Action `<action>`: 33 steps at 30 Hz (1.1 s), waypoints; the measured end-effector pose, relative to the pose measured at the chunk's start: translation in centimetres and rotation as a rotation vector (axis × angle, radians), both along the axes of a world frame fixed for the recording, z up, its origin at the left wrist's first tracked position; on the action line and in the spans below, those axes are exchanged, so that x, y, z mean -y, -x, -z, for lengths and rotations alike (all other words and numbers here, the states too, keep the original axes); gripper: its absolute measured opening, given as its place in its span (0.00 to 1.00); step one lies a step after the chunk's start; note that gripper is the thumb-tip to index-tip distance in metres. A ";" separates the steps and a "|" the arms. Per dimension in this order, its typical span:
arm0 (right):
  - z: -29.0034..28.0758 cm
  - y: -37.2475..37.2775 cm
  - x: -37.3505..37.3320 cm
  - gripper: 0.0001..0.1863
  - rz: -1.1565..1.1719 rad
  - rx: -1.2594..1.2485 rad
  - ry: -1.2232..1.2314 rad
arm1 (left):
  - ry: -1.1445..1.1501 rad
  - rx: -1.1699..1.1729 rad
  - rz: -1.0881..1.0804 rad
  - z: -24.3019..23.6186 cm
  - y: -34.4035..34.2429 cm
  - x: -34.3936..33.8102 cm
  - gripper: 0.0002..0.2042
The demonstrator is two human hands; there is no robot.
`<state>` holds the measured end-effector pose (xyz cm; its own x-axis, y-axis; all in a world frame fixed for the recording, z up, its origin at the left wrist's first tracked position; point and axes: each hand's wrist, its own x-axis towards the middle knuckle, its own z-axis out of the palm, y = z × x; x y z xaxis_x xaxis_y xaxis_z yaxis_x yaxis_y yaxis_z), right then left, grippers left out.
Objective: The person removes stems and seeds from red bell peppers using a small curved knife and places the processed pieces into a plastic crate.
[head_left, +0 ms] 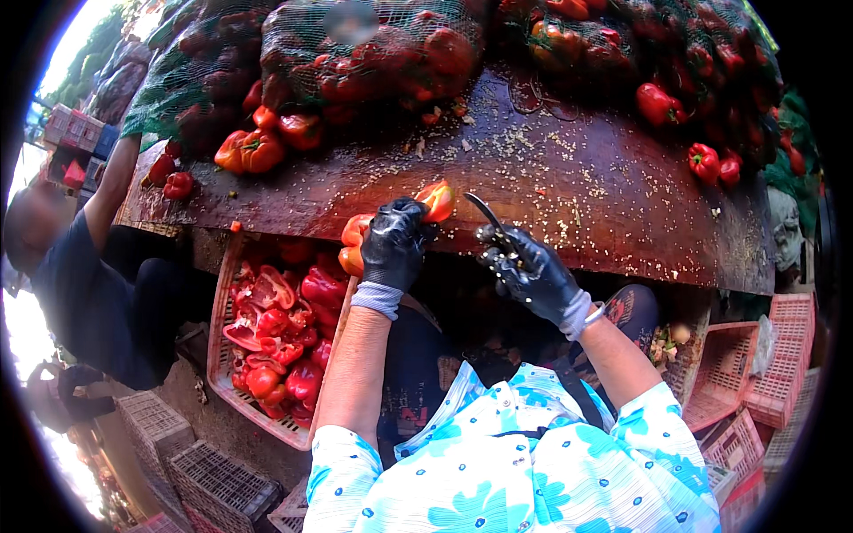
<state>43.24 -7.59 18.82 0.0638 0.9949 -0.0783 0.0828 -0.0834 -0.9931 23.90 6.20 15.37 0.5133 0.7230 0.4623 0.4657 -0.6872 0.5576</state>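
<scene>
My left hand (394,244), in a black glove, is closed around orange-red bell pepper. One part of the pepper (436,202) sticks out past my fingers toward the right, and another orange-red part (354,242) shows on the left side of the hand. Whether these are two halves or one pepper, I cannot tell. My right hand (533,274), also gloved in black and flecked with seeds, grips a small curved knife (483,211). Its blade points up and left, a short gap from the pepper. Both hands are at the near edge of the wooden table (577,195).
Below my left forearm stands a pink plastic crate (222,311) of cut red peppers (275,324). Green net sacks of peppers (373,62) line the table's far side; seeds are scattered across the wood. Another person (98,275) sits at left. Stacked crates (782,360) stand at right.
</scene>
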 end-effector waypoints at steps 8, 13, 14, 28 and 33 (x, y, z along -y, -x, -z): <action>3.8 1.9 -4.5 0.17 0.022 0.624 -0.220 | 0.122 -0.071 0.010 1.9 1.2 -2.4 0.16; 3.4 2.9 -6.0 0.19 -0.019 0.761 0.033 | 0.145 -0.042 0.043 1.9 1.1 -2.3 0.16; 4.1 3.0 -6.2 0.19 -0.014 0.755 0.037 | 0.150 -0.053 0.047 1.8 1.1 -2.3 0.16; 2.9 2.7 -8.6 0.17 -0.190 0.965 0.369 | 0.289 -0.052 0.017 2.5 2.5 -3.6 0.16; 3.9 2.6 -9.1 0.16 -0.170 1.052 0.334 | 0.256 -0.031 0.082 2.7 4.4 -4.4 0.16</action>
<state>40.69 1.48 14.96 0.1209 0.9361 -0.3303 0.9049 -0.2407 -0.3509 19.51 10.58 12.71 0.5862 0.7699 0.2524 0.4340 -0.5615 0.7046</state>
